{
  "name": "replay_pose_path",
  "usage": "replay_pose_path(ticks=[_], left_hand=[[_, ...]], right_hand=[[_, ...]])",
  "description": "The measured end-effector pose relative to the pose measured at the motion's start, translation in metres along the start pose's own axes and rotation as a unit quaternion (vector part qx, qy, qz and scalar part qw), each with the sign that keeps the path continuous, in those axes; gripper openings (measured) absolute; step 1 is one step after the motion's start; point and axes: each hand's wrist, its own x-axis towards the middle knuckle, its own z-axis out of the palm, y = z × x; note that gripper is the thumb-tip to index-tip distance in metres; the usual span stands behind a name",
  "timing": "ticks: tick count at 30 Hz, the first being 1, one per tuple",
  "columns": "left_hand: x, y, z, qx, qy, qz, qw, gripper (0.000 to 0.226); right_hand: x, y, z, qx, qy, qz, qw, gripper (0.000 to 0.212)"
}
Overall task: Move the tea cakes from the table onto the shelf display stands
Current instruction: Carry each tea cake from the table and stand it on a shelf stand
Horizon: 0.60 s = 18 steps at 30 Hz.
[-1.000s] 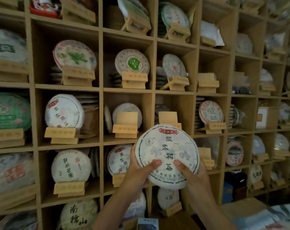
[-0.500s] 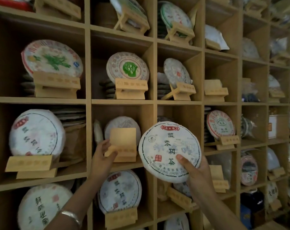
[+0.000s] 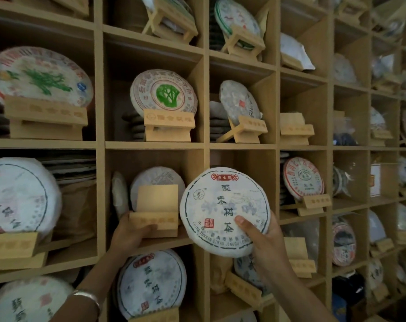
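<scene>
The right hand (image 3: 265,242) grips a round white paper-wrapped tea cake with dark printed characters and a red label (image 3: 225,211), thumb pressed on the lower face, fingers curled behind the rim; the cake is held upright, face toward the camera, in front of the divider just right of an empty pale wooden display stand (image 3: 156,211). The left hand (image 3: 127,235) curls round the lower left corner of that stand, which sits at the front of its cubby in the tan wooden grid shelf (image 3: 99,145), with two plain white wrapped cakes (image 3: 156,177) leaning behind it. Both forearms reach up from below, a silver bangle (image 3: 87,296) on the left wrist. In the cubby above the stand, a green-emblem cake (image 3: 163,91) rests on its own stand; below it, another white cake (image 3: 152,283) is displayed.
</scene>
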Motion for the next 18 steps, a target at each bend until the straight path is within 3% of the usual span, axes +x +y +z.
replay_pose_path(ticks=[6,12,18], left_hand=[[-0.001,0.005,-0.005,-0.014,-0.082,-0.008,0.997,0.101],[-0.007,0.008,-0.007,-0.076,-0.088,-0.03,0.993,0.069],[-0.027,0.018,-0.011,-0.088,-0.125,-0.029,0.988,0.065]], right_hand=[[0.001,0.008,-0.005,0.008,0.004,0.003,1.0,0.058],[0.002,0.009,-0.011,-0.001,-0.004,-0.004,1.0,0.059],[0.002,-0.003,-0.014,-0.001,-0.012,-0.021,1.0,0.067]])
